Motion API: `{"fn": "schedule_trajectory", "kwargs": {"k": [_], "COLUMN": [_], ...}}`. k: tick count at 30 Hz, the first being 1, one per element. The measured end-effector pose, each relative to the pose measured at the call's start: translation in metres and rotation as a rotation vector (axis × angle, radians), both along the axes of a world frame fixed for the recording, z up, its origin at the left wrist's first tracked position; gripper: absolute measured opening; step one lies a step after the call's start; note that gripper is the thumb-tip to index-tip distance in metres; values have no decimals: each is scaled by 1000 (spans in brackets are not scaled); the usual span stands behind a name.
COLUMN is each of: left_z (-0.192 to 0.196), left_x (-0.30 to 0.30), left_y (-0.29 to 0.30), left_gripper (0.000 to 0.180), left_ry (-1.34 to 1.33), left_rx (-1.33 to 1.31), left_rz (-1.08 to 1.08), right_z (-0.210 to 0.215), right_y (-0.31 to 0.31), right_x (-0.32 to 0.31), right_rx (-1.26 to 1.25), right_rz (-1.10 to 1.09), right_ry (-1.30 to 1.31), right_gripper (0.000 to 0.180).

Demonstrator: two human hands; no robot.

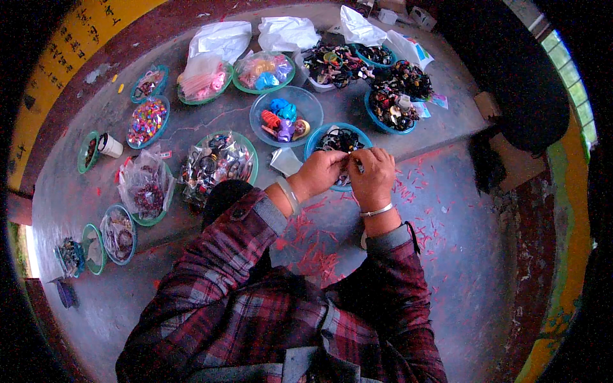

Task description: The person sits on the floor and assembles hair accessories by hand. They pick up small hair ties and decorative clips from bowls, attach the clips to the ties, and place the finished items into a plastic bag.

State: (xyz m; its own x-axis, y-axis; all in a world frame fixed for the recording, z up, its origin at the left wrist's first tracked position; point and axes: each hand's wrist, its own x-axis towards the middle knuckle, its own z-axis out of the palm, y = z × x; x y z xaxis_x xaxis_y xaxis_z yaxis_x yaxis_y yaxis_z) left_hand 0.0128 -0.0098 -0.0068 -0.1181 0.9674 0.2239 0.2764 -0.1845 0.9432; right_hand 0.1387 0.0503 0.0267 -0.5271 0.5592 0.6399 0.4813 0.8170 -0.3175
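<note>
both hands, the left hand (pixel 321 171) and the right hand (pixel 372 172), pinch closed on a small dark item (pixel 350 167) above the blue bowl (pixel 317 142), so it seems best to keep it there.

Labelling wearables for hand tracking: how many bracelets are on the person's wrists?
2. One pale bangle on the left wrist and one thin silver bracelet on the right wrist, each between the hand and the cuff. The plaid sleeves may hide more.
</note>
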Motion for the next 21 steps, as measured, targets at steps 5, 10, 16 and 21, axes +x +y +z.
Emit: {"fn": "schedule_trajectory", "kwargs": {"k": [5,10,16,21], "left_z": [1,-1,9,-1], "left_x": [-4,-4,-6,-5], "left_y": [0,-1,-2,1], "left_gripper": [24,24,26,24], "left_ry": [-88,-81,-17,-104], "left_rx": [-68,-26,-8,88], "left_rz": [-48,0,33,75], "right_z": [-9,-10,-19,-8], "right_y": [7,9,16,11], "right_x": [3,5,9,10], "right_rx": [-357,-678,-624,-441], "right_rz": [32,93,103,104], "right_ry": [185,299,471,429], "right_gripper": [7,9,10,12]}}
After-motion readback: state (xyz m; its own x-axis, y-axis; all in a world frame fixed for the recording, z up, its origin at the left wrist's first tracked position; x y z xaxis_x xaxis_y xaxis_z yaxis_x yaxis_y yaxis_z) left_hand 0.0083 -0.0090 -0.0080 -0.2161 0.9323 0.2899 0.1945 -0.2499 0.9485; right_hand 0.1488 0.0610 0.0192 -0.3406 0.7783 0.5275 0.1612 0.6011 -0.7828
